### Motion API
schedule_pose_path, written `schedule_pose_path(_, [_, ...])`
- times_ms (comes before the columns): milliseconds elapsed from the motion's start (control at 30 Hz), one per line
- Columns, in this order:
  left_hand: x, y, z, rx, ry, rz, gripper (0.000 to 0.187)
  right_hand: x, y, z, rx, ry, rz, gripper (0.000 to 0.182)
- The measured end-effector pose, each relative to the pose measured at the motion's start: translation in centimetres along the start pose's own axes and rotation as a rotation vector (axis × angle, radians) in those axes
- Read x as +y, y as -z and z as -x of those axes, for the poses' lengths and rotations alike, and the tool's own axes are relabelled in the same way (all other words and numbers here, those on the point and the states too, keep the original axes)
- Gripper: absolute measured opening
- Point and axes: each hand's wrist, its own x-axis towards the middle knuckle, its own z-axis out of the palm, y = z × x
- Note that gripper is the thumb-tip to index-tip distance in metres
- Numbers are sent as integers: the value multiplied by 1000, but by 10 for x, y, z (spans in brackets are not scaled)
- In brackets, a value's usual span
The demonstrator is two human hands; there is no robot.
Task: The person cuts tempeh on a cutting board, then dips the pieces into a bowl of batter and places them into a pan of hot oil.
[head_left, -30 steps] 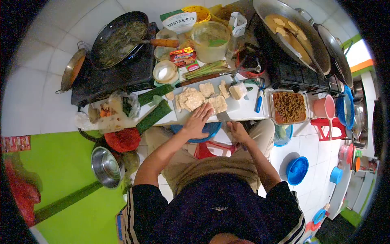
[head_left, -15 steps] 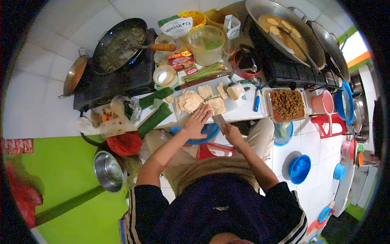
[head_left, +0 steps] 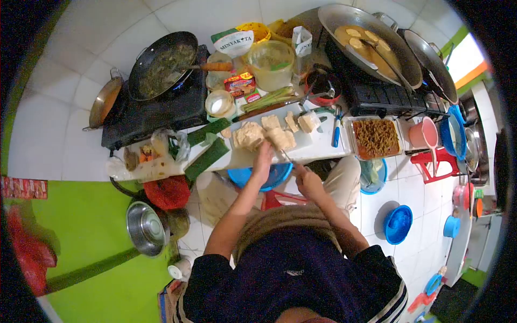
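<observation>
Here, clenches a knife [head_left: 286, 156] in the right hand [head_left: 309, 184] and touches a pale slab [head_left: 282, 139] near the cutting board's [head_left: 308, 141] front edge with the left hand [head_left: 263, 161], its grip unclear.

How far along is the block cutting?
Partway, I'd judge. Looks done: separate smaller pale pieces behind the block being worked. In hand: right hand holds the knife at the near edge of a pale block, left hand beside it. Probably left: that block, maybe the thick chunk. Can't tell whether the heaped pieces are finished.
</observation>
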Motion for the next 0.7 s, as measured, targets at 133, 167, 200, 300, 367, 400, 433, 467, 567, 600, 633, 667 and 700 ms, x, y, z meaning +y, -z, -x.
schedule_pose_path(133, [21,10,-12,-599,177,825,47,-28,5,13,52,77,164,63])
schedule_pose_path(167, [19,6,-6,-326,149,673,46,-28,5,15,84,104,146,70])
schedule_pose_path(200, [32,-9,7,-56,120,514,46,-30,5,16,45,61,120,70])
schedule_pose_path(300, [37,-4,14,-10,148,549,43,-36,8,25,-26,-23,-32,68])
schedule_pose_path(367, [37,2,12,-53,152,525,40,-38,19,24,7,-2,-222,65])
schedule_pose_path(400, [39,3,11,-76,154,514,38,-35,20,21,41,26,-294,61])
schedule_pose_path(433, [41,3,10,-29,155,473,37,-32,22,18,75,51,-368,59])
schedule_pose_path(467, [43,2,8,17,159,430,36,-29,24,16,110,74,-442,56])
schedule_pose_path(567, [51,7,-3,91,144,376,35,-18,30,9,49,-78,-623,45])
schedule_pose_path(600, [53,14,-10,105,134,371,35,-15,30,6,30,-128,-683,42])
schedule_pose_path(633, [56,24,-17,62,86,356,37,-15,32,4,40,-192,-713,38])
schedule_pose_path(667, [58,34,-25,116,0,142,37,-15,33,2,53,-255,-743,35])
schedule_pose_path(700, [64,38,-28,169,-86,-71,37,-18,42,1,19,-372,-805,34])
